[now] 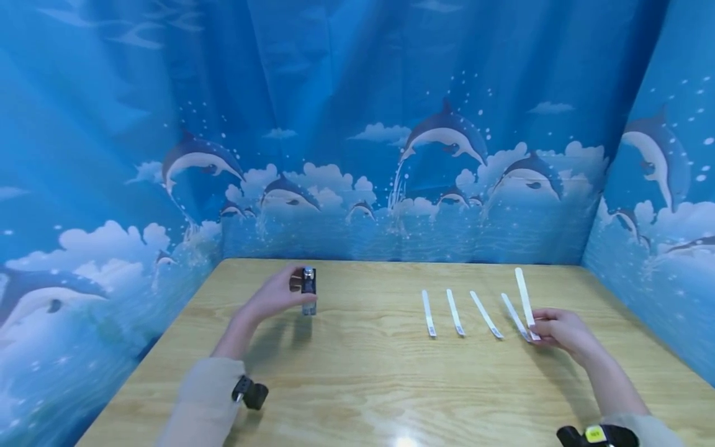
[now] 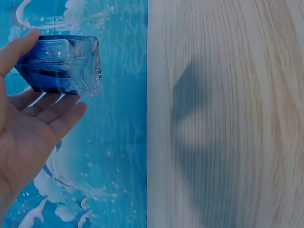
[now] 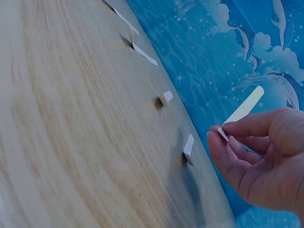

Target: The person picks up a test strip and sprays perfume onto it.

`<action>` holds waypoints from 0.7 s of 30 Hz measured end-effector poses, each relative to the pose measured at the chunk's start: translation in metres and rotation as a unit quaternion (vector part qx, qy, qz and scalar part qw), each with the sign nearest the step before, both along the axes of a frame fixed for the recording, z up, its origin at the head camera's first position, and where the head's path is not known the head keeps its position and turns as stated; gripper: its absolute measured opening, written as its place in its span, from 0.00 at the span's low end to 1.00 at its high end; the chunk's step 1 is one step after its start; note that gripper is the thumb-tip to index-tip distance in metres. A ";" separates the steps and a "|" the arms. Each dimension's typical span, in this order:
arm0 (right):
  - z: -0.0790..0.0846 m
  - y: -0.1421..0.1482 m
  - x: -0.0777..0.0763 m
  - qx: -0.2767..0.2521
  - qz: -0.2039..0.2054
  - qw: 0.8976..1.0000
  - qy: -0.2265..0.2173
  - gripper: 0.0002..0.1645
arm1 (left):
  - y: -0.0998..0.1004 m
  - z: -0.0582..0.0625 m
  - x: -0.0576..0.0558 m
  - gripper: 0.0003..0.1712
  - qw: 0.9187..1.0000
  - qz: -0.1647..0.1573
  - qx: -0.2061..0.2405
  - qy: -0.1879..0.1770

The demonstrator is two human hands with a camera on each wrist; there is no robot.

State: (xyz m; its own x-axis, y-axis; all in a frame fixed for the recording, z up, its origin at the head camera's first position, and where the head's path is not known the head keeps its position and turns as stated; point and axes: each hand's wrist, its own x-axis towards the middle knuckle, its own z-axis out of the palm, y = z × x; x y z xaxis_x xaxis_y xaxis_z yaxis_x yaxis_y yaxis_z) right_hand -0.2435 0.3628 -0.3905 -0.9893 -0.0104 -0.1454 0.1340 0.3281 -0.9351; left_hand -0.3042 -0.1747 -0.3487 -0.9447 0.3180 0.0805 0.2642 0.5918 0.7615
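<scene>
My left hand (image 1: 275,295) holds a square glass perfume bottle (image 1: 309,292) upright above the left of the table, its shadow falling below. Thumb and fingers grip the bottle's sides; in the left wrist view its glass (image 2: 59,64) looks blue with a thick clear base. At the right, my right hand (image 1: 564,332) pinches the near end of a white paper strip (image 1: 523,292) between thumb and fingertips. That strip (image 3: 244,105) slants up from the fingers, clear of the table. Just left of it lies another white strip (image 1: 514,313), overlapped by the fingertips in the head view.
Three more white strips lie in a spaced row, the leftmost strip (image 1: 427,310) near the middle; their near ends are bent up. The wooden table (image 1: 357,372) ends at a blue dolphin-print curtain (image 1: 335,124) at the back and sides. A camera (image 1: 250,392) sits on the left wrist.
</scene>
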 end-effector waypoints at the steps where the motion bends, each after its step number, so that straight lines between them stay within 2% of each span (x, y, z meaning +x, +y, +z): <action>1: 0.001 -0.002 0.000 0.001 0.001 1.000 0.000 0.30 | 0.003 0.001 0.001 0.48 1.000 -0.004 0.002 0.003; 7: 0.001 -0.010 -0.002 0.014 0.008 1.000 0.009 0.26 | 0.015 0.006 0.004 0.47 0.999 -0.020 0.017 0.023; 12: -0.001 -0.016 -0.004 0.007 0.021 1.000 0.015 0.23 | 0.023 0.010 0.006 0.46 0.999 -0.018 0.031 0.035; 21: 0.001 -0.027 -0.003 0.015 0.027 0.999 0.008 0.22 | 0.036 0.008 0.009 0.42 0.998 -0.018 0.045 0.033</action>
